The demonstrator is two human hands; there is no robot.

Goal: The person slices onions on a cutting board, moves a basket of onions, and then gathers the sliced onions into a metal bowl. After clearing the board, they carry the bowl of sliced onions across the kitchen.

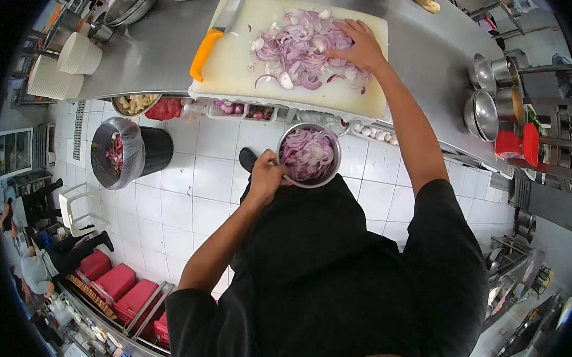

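Observation:
Sliced red onion [295,45] is spread over a white cutting board [229,84] on the steel counter. My right hand [362,47] rests on the right side of the onion pile, fingers apart. Just below the board's front edge, my left hand [270,178] grips the rim of a round metal bowl [338,159] that holds more sliced onion. A knife [205,52] with an orange handle lies at the board's left edge, its blade pointing away from me.
A lined trash bin [157,150] stands on the floor at left. Stacked white containers [80,53] sit on the counter's left end, metal bowls [485,113] at its right. Produce trays [227,109] are under the counter. Other people [38,269] are at far left.

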